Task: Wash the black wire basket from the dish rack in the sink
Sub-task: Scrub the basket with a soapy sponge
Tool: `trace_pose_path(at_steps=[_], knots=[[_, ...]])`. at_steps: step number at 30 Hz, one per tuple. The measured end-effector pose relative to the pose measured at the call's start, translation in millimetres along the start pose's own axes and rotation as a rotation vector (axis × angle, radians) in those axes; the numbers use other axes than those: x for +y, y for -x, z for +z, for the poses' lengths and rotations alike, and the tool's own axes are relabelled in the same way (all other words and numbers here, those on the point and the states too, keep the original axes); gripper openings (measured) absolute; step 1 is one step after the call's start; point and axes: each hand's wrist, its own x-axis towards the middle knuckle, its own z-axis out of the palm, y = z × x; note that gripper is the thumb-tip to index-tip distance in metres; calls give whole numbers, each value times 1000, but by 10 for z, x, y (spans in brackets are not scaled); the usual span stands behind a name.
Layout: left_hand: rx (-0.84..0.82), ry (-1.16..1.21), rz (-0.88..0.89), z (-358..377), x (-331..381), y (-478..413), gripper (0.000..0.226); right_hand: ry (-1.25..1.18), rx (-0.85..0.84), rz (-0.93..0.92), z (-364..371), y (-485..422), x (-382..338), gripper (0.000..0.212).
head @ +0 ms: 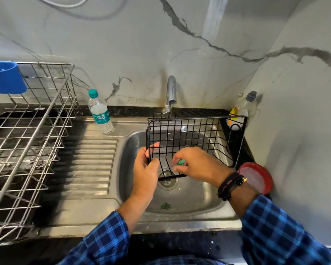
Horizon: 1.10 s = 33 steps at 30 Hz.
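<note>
Head view, basket: black wire basket (197, 118) tilted over the sink (199, 197), below the tap (170, 92).
Left hand (145, 169): grips the basket's near-left corner.
Right hand (196, 166): pinches a green scrubber (179, 163) against the wires.
Doing it well: brace the frame and rub wire by wire.

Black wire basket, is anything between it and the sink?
Nothing visible. The left hand holds the black wire basket over the sink; the right hand holds a green scrubber against its wires.
</note>
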Motion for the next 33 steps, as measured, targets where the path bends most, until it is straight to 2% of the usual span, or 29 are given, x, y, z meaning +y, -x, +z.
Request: trace_pose_path(at_steps=[4, 7, 9, 13, 18, 19, 21, 22, 24, 26, 29, 33], knots=[[-31, -10, -3, -11, -10, 48, 26, -32, -48, 27, -119, 71, 70, 6], [-62, 15, 5, -30, -16, 37, 21, 127, 164, 225, -142, -19, 304, 12], [-56, 21, 34, -38, 18, 6, 27, 208, 276, 338, -90, -41, 452, 15], [-40, 14, 46, 12, 38, -8, 29, 282, 334, 363, 82, -61, 342, 13], [-19, 31, 2, 137, 2, 21, 12, 88, 278, 213, 297, -178, -149, 15], [-14, 32, -13, 118, -3, 14, 19, 63, 241, 250, 243, -175, -104, 14], [-18, 28, -19, 39, -11, -4, 44, 130, 223, 347, 74, -143, 148, 15], [-27, 31, -17, 1, -17, -15, 48, 186, 227, 388, -24, -111, 306, 14], [-24, 41, -29, -24, -40, -15, 49, 289, 216, 464, -152, -66, 558, 16], [-32, 35, -47, 4, -45, 21, 38, 360, 161, 473, -112, -67, 556, 21], [-58, 47, -61, 46, -47, 50, 23, 268, 204, 461, 70, -190, 390, 21], [3, 98, -144, 81, -25, 14, 39, -1, 442, 496, 73, -335, 281, 16]])
